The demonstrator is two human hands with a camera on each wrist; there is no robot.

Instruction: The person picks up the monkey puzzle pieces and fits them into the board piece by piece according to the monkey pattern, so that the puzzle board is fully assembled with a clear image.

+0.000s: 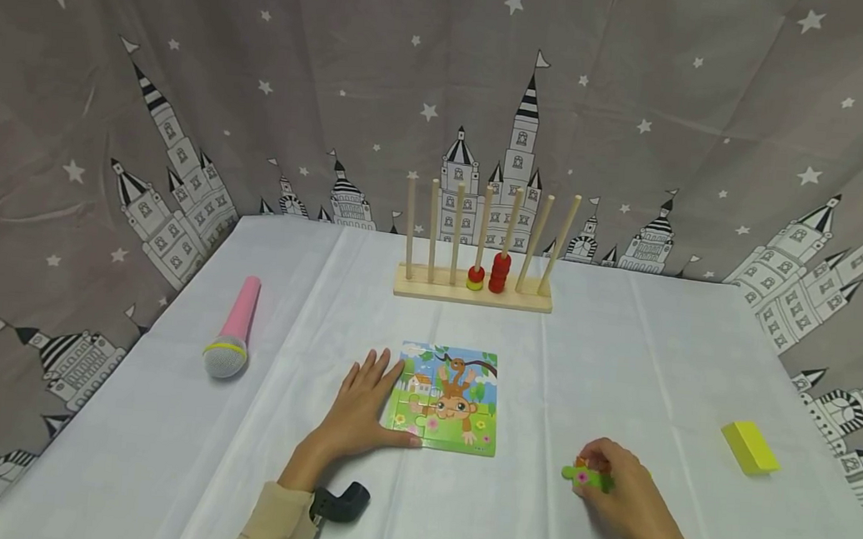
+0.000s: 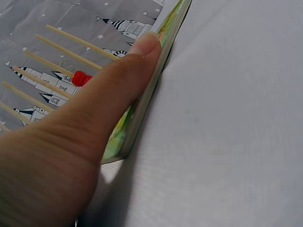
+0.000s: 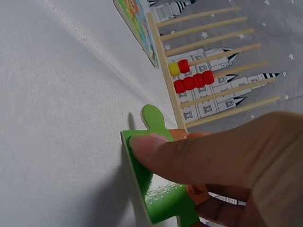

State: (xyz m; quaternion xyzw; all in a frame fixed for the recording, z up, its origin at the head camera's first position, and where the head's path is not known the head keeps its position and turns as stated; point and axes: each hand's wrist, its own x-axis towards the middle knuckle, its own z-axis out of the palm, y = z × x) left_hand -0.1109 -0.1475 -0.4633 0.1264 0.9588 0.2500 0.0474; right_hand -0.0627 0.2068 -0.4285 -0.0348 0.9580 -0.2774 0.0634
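Note:
A square jigsaw puzzle (image 1: 460,401) with a monkey picture lies on the white cloth. My left hand (image 1: 361,411) rests at its left side, fingers spread along the left edge. The left thumb (image 2: 118,75) lies straight along the near edge, touching the puzzle. To the right of the puzzle, my right hand (image 1: 622,492) pinches a mostly green puzzle piece (image 3: 170,196) with a pink flower and some orange on it. The thumb presses on its printed face; the fingers behind it are partly hidden.
A wooden bead rack (image 1: 472,293) with upright pegs and a few red and yellow beads stands at the back. To the left lies a pink toy microphone (image 1: 240,315). A yellow block (image 1: 750,448) sits at the right. Grey castle-print cloth (image 1: 339,88) rises behind.

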